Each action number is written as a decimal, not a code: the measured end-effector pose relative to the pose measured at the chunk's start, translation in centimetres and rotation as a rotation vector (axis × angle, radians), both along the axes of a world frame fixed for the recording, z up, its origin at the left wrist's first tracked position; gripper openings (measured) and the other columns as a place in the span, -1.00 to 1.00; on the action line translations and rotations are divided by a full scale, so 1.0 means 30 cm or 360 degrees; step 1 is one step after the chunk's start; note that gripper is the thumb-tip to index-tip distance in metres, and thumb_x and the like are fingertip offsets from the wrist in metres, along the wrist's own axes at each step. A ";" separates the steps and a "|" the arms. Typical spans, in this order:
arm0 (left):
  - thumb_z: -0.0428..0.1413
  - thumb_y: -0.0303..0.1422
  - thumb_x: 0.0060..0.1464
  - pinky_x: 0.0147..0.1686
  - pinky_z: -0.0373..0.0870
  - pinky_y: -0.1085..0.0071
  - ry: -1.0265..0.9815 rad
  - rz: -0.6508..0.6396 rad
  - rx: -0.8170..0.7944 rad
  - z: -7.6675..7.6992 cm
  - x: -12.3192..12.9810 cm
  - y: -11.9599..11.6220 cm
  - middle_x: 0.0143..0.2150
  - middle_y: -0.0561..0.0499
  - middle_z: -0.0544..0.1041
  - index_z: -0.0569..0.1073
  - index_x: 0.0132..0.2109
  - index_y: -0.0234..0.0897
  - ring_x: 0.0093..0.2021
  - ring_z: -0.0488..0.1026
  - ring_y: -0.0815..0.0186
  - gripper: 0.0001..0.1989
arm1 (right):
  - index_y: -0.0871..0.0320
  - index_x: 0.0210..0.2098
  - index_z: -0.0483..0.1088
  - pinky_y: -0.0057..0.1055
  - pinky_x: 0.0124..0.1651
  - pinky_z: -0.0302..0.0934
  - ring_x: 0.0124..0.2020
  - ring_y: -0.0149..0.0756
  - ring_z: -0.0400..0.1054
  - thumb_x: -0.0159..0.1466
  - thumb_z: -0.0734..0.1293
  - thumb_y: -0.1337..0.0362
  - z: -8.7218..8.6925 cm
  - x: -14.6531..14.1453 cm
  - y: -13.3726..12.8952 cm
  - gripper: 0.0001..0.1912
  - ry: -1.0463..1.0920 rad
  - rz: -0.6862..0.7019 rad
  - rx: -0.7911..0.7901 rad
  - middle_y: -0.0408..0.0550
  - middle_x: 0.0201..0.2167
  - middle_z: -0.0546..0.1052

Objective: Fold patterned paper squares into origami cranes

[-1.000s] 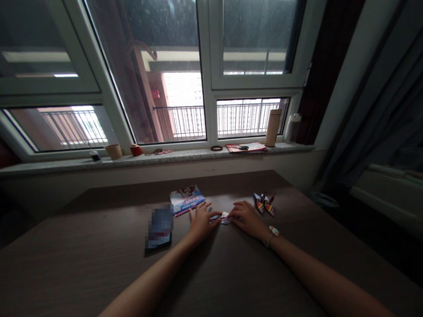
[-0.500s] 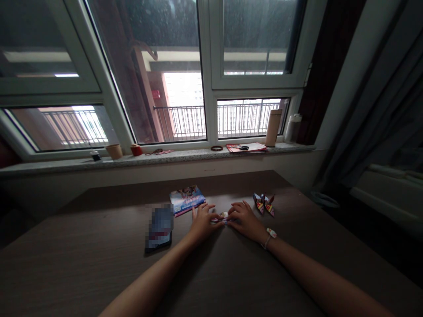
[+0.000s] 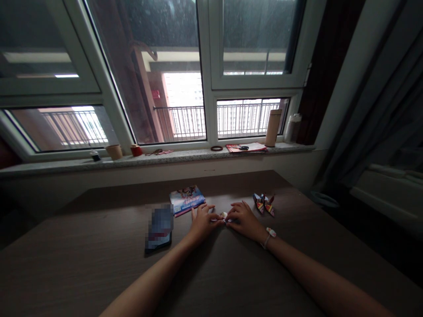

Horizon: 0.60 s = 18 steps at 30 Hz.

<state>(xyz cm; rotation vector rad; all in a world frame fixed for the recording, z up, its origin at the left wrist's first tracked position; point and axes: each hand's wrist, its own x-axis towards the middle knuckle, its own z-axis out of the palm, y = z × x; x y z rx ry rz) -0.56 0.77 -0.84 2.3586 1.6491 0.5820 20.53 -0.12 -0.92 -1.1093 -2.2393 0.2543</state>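
A small piece of patterned paper [image 3: 224, 215] lies on the brown table [image 3: 211, 273], mostly covered by fingertips. My left hand [image 3: 202, 221] has its thumb and index finger closed on the paper's left side, its other fingers bent above the table. From the right, my right hand [image 3: 243, 220] pinches the same piece, a bracelet on its wrist. The two hands' fingertips nearly meet. Folded paper figures [image 3: 264, 204] stand to the right of my right hand. A stack of blue and pink printed sheets [image 3: 187, 199] lies just beyond my left hand.
A phone [image 3: 159, 229], partly blurred, lies left of my left forearm. On the windowsill [image 3: 191, 155] are a tan cup [image 3: 114, 152], a red cup [image 3: 136, 150], a bracelet [image 3: 217, 148], red papers [image 3: 254, 147] with scissors, a tan flask [image 3: 273, 128] and a white bottle [image 3: 292, 128].
The fingertips have shifted slightly over the paper piece, and less of its lower part shows between them. The forearms have barely moved.
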 end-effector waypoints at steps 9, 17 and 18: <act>0.08 -0.06 0.19 0.25 -0.28 -0.32 0.0001 0.0014 -0.0012 0.007 0.004 0.001 0.23 0.03 0.38 0.63 -0.19 0.08 0.29 0.10 -0.02 -0.75 | 0.01 -0.26 0.56 -0.01 0.32 -0.20 0.13 -0.14 0.25 0.27 0.37 0.22 -0.017 -0.007 0.010 -0.89 -0.0011 -0.0062 -0.0013 -0.07 -0.17 0.53; 0.13 -0.09 0.16 0.22 -0.32 -0.37 0.0015 0.0040 -0.0035 -0.003 0.001 0.008 0.25 0.03 0.35 0.62 -0.19 0.07 0.32 0.07 -0.03 -0.80 | 0.03 -0.27 0.55 0.00 0.30 -0.24 0.13 -0.11 0.22 0.30 0.33 0.17 -0.017 -0.028 0.009 -0.85 0.0016 -0.0217 -0.0107 -0.05 -0.16 0.50; 0.14 -0.10 0.15 0.21 -0.33 -0.37 0.0014 0.0046 -0.0029 -0.001 0.003 0.006 0.25 0.04 0.35 0.62 -0.19 0.07 0.33 0.06 -0.03 -0.82 | 0.04 -0.28 0.54 -0.01 0.30 -0.23 0.12 -0.11 0.23 0.30 0.33 0.16 -0.016 -0.028 0.009 -0.85 0.0024 -0.0223 -0.0114 -0.05 -0.16 0.50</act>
